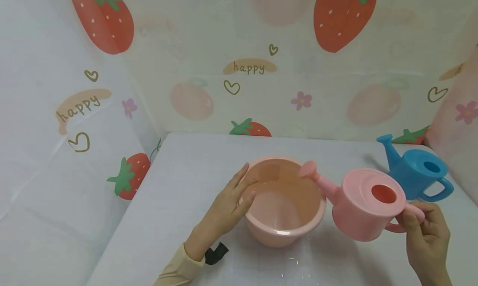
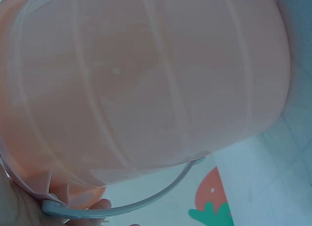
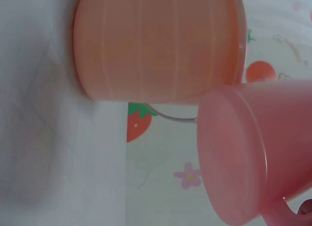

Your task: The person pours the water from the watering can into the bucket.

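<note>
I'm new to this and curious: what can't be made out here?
Head view: lower left of the blue watering can, behind the pink watering can.
Head view: part of the black object, covered by the left sleeve.
Left wrist view: much of the left hand, cut off by edges.
Right wrist view: most of the right hand, cut off by the right edge.

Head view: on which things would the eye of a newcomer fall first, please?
The eye would likely fall on the pink watering can, held raised in the right hand on the right. Next comes the pale pink bucket near the middle, the left hand resting on its left edge. The bright blue watering can stands farther back on the right.
</note>
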The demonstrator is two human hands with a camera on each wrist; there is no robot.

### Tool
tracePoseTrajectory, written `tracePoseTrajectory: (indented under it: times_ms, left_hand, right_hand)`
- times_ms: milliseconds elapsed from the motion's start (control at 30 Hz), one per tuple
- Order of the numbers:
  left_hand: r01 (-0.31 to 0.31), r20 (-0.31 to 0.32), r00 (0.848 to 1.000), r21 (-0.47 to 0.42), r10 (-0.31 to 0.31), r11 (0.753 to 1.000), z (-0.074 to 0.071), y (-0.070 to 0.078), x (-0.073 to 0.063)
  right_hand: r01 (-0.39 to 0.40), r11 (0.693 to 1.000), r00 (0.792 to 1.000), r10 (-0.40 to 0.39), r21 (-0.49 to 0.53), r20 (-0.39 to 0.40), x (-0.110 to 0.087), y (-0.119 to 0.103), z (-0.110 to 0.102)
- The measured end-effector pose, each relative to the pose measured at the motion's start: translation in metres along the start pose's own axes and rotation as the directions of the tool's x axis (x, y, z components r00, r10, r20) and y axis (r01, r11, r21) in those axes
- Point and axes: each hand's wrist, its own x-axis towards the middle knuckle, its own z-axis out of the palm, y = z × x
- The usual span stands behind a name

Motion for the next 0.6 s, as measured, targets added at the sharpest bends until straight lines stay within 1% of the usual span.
tracePoseTrajectory:
  times_ms: [33,67,167,233,300,467,567,600]
  left_hand:
    - [0.002,0.001,1.000,0.001,-0.002,1.000,0.0001,0.0000,0.0000]
    - [0.003,0.001,1.000,0.002,-0.003,1.000,0.0001,0.0000,0.0000]
    - [0.002,0.004,1.000,0.004,-0.002,1.000,0.0002,-0.0001,0.0002]
    - [0.001,0.007,1.000,0.004,-0.001,1.000,0.0000,0.0001,0.0003]
    - [-0.003,0.006,1.000,0.005,0.003,1.000,-0.0001,0.0000,0.0004]
    - [-0.012,0.004,1.000,0.008,0.012,1.000,-0.0006,-0.0004,0.0001]
    - [-0.011,0.003,1.000,0.006,0.011,1.000,-0.0005,-0.0004,0.0000]
    - [-0.010,0.002,1.000,0.006,0.010,1.000,-0.0004,-0.0005,0.0000]
  right_hand:
    - [0.001,1.000,1.000,-0.001,-0.017,-0.002,0.0003,-0.0004,-0.0003]
    - [0.005,1.000,1.000,-0.005,-0.009,0.003,0.0008,-0.0006,-0.0007]
    - [0.001,0.999,1.000,-0.001,-0.032,0.005,0.0016,-0.0015,-0.0018]
    - [-0.001,1.000,1.000,0.001,-0.003,0.014,0.0024,-0.0017,-0.0027]
    - [-0.007,1.000,1.000,0.007,-0.003,0.020,0.0032,-0.0021,-0.0035]
    - [-0.008,0.999,0.999,0.010,-0.049,0.043,0.0062,-0.0029,-0.0053]
    - [-0.003,0.999,0.998,0.006,-0.052,0.063,0.0088,-0.0032,-0.0068]
    - [0.002,0.997,0.998,0.003,-0.076,0.069,0.0098,-0.0035,-0.0072]
